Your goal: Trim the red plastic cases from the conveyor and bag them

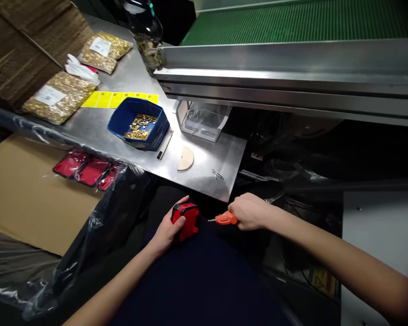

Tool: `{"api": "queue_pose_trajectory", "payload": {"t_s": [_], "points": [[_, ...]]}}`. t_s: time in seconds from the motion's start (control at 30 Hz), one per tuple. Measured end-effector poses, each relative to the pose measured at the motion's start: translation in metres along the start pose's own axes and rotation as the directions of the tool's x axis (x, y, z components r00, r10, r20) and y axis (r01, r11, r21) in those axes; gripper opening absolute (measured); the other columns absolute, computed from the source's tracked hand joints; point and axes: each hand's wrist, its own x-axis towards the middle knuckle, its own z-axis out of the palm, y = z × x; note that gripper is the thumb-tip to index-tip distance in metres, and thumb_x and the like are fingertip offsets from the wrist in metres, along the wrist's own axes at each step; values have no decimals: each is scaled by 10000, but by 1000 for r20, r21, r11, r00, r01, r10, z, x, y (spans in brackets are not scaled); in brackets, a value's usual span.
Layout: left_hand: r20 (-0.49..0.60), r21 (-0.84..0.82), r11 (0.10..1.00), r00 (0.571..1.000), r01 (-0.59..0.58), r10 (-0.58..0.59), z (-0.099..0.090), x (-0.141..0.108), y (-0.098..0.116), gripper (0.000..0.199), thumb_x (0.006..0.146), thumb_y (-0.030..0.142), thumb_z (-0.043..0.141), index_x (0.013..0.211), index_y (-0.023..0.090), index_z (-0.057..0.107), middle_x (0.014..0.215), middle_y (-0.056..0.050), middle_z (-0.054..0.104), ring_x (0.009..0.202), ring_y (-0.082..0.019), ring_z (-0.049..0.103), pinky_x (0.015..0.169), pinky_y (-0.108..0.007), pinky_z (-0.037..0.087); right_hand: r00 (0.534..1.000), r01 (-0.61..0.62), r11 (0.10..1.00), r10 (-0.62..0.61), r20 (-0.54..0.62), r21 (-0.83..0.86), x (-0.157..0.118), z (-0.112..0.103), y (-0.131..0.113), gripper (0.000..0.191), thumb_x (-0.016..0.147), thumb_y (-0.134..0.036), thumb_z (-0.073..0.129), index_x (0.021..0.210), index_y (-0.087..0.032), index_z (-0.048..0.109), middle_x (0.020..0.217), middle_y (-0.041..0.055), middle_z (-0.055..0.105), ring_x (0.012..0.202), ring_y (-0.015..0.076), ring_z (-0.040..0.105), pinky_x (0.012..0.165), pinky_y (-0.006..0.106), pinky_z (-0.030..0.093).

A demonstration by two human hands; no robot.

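Nearest my view is the dark blue clothing (204, 290) over the lap, with both forearms reaching out past it. My left hand (166, 231) is closed around a red piece (189, 224) with a black edge, thumb pressed on its face, just short of the surface (204, 175). My right hand (250, 210) is wrapped around an orange tool (226, 218), its thin metal tip pointing at the red piece but apart from it. To work well here, I'd brace the piece firmly, leave the thumb clear of the tip's line, and hold the tool square to whatever it meets. On the surface, the blue bin (160, 131) holds small brass-coloured parts (139, 130); I'd guess they scatter easily if knocked.
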Motion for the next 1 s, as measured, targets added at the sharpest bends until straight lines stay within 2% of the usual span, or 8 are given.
{"api": "queue_pose_trajectory", "payload": {"t_s": [0.27,0.4,0.5,0.57,0.67,0.8,0.9,1.0], "points": [[142,406,914,989,-24,-37,-5,1,22,859,929,558,668,1618,253,256,1489,-142,547,1321,-357,555,1126,-502,462,1000,-10,1000,11,-1,29,-7,0,9,142,724,-278,640,814,-196,712,777,60,736,709,225,703,585,278,325],[342,834,468,940,-293,-20,23,6,44,1118,822,216,752,1659,267,12,1601,-157,422,1407,-365,465,1180,-530,381,995,-50,999,48,-86,-20,-29,-24,36,164,734,-241,621,869,-211,710,819,63,746,772,230,703,621,286,321],[504,862,12,855,-507,-120,53,15,48,1019,814,7,563,1661,169,20,1559,-240,460,1300,-446,526,1037,-620,454,992,-66,996,59,-111,-65,-38,-42,39,91,729,-229,627,786,-217,695,733,52,719,687,219,677,593,284,283],[570,803,-87,803,-589,-175,63,20,50,960,815,-15,526,1656,118,83,1510,-265,508,1248,-476,543,1001,-656,449,996,-41,996,35,-76,-75,-39,-45,34,53,736,-238,635,732,-215,683,680,46,694,630,208,652,582,283,270],[584,802,258,799,-539,-147,51,19,57,1120,742,86,718,1661,186,88,1455,-203,571,1230,-433,569,1072,-611,435,996,-30,998,24,-91,-57,-43,-33,35,48,780,-242,644,757,-212,674,709,40,689,655,194,640,627,290,317],[184,368,928,974,57,-132,17,4,61,808,880,385,699,1581,311,305,1410,-129,618,1160,-354,666,973,-484,567,912,-197,978,159,-379,-62,-49,5,72,167,900,-268,616,1054,-231,669,1104,88,683,1030,242,616,886,337,378],[-71,-72,972,971,225,-230,7,-5,50,723,871,477,707,1501,274,415,1411,-155,627,1164,-381,680,854,-429,623,805,-409,912,350,-479,-22,-35,32,113,332,974,-295,551,1297,-234,595,1304,156,575,1136,299,540,950,391,375],[-139,-201,944,947,260,-290,8,-5,40,780,827,451,772,1501,266,426,1324,-152,690,1142,-363,703,851,-398,628,764,-500,866,453,-460,22,0,47,150,380,1013,-206,449,1380,-212,549,1355,188,529,1100,285,548,888,366,425]]}}
